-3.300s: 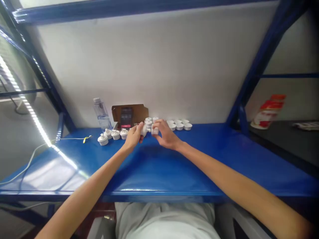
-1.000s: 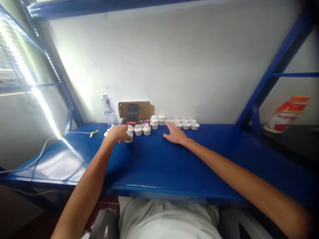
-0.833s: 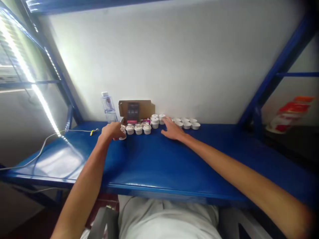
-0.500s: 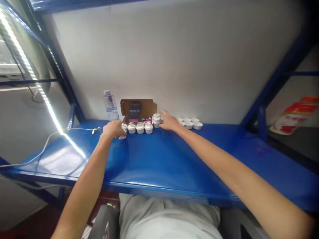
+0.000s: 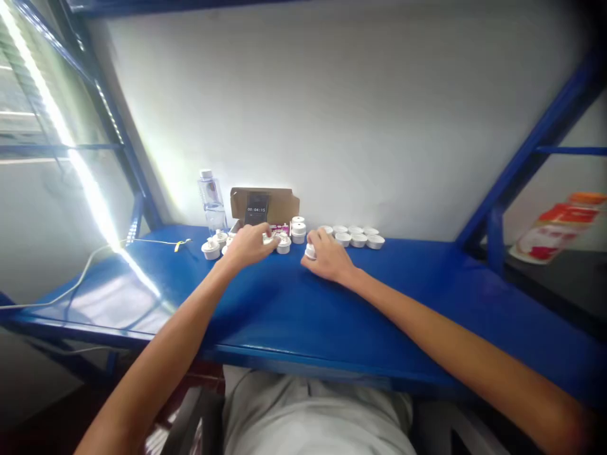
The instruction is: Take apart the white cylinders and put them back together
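My left hand reaches over a row of small white round cups with knobbed tops. Its thumb and forefinger are apart beside one of these cups, with no firm grip visible. Just right of the row, my right hand is closed around a small white round piece, partly hidden by the fingers. Behind and between the hands stands a short stack of white round pieces. More knobbed cups sit left of my left hand. Shallow white cups stand in rows beyond my right hand.
A clear water bottle stands at the back left, beside an open cardboard box with a phone showing a timer. A white cable crosses the blue table. A red and white bottle is at far right.
My left hand has moved right from the leftmost cups, exposing them. My right hand has come from beside the stack down towards me and now holds a white round piece.
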A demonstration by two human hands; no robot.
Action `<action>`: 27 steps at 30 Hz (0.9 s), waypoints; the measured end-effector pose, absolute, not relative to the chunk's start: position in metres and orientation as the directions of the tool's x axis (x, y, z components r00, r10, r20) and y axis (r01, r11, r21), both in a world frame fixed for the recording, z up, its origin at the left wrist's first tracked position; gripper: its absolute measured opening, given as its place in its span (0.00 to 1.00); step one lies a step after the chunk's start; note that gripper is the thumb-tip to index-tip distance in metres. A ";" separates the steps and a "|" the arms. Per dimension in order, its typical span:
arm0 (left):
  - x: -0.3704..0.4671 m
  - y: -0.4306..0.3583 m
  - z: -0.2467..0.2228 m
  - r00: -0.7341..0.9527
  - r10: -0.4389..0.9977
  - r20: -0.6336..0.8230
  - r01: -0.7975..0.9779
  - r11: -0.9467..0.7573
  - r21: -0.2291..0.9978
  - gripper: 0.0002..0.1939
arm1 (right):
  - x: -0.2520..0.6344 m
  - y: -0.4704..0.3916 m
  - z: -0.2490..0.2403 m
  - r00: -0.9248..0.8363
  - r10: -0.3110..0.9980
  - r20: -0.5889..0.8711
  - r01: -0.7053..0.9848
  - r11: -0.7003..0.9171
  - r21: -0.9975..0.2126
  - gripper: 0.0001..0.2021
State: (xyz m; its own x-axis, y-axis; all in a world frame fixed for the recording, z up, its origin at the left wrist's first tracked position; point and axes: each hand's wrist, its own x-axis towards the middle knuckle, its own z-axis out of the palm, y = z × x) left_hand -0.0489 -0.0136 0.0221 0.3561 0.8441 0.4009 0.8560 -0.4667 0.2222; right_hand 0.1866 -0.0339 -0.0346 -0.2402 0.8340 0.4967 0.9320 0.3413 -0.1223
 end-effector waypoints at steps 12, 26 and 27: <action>0.001 -0.037 -0.028 0.671 0.615 0.415 0.587 -0.782 0.210 0.34 | 0.184 -0.036 -0.044 -0.248 0.965 -0.090 0.050 -0.080 -0.996 0.21; -0.003 -0.030 -0.024 0.861 0.102 0.499 0.322 -0.867 -0.379 0.25 | 0.202 -0.032 -0.034 -0.394 0.886 -0.246 -0.058 -0.291 -0.955 0.23; -0.003 -0.031 -0.023 0.840 0.142 0.524 0.346 -0.883 -0.316 0.22 | 0.200 -0.033 -0.036 -0.352 0.911 -0.213 -0.072 -0.254 -0.965 0.22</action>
